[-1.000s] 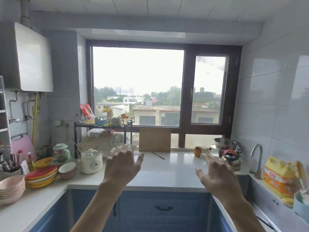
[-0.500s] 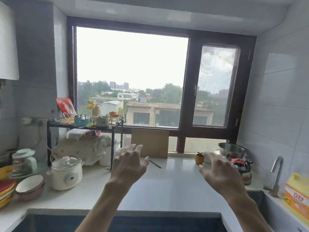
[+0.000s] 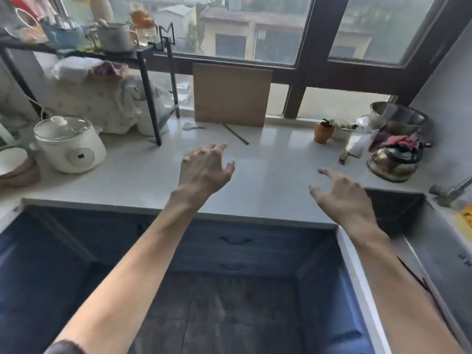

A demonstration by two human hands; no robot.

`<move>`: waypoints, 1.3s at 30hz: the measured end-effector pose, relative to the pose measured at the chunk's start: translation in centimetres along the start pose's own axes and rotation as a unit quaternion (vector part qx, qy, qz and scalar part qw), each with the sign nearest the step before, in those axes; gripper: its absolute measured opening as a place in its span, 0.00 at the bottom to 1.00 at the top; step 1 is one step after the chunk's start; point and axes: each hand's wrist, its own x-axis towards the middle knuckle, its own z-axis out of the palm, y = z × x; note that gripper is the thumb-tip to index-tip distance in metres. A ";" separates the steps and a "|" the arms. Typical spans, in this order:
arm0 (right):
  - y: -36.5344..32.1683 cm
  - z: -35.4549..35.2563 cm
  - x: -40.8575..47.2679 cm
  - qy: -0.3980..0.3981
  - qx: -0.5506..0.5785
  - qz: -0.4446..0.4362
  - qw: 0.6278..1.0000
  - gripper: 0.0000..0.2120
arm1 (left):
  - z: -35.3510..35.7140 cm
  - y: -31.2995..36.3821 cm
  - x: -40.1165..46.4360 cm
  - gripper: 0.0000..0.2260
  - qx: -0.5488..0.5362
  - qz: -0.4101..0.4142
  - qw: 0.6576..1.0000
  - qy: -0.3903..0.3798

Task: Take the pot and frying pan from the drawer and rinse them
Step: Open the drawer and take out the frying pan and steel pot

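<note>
**Inspector:** Where do the pot and frying pan stand?

**Assessor:** Neither is visible. Two blue drawers sit under the counter edge at 6 o'clock, both closed: the upper drawer (image 3: 236, 241) and the lower drawer (image 3: 231, 267). I judge the cookware to be inside one of them; which one cannot be told.

**Inspector:** The hands?

**Assessor:** The left hand (image 3: 204, 169) hovers over the countertop (image 3: 275, 159), fingers loosely curled, grasping nothing. The right hand (image 3: 342, 192) at 3 o'clock is spread and likewise empty. No handle has been touched.

**Inspector:** Risks from here?

**Assessor:** The drawer handles are low and shallow, so a hasty pull could slip. Opening the wrong drawer wastes a step. Carrying cookware toward the sink (image 3: 434, 241) at 4 o'clock passes near the kettle (image 3: 394, 159) and the cleaver (image 3: 353, 149); a swung pan handle could knock either. The faucet (image 3: 452, 189) juts over the basin and could be struck.

**Inspector:** Surface and room?

**Assessor:** Pale, glossy counter in a U-shape. White cooker (image 3: 70, 144) at 9 o'clock, black rack (image 3: 150, 80) at 10, cutting board (image 3: 231, 94) leaning against the window (image 3: 314, 29) at 12, steel bowl (image 3: 398, 116) at 2. Dark floor below.
</note>
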 end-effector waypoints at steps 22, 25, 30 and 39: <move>12.9 51.9 6.7 -0.383 0.217 0.048 0.897 0.23 | 51.8 -14.3 -2.5 0.19 -0.267 -0.213 0.888 -0.309; 13.4 55.7 7.8 -0.346 0.292 0.051 0.890 0.12 | 54.7 -15.6 -1.8 0.10 -0.361 -0.231 0.878 -0.212; 14.6 57.4 8.7 -0.304 0.355 0.029 0.883 0.04 | 56.3 -16.8 -1.8 0.04 -0.408 -0.197 0.871 -0.189; 14.1 57.2 6.8 -0.286 0.370 0.093 0.879 0.05 | 55.1 -16.6 -2.7 0.03 -0.419 -0.217 0.856 -0.211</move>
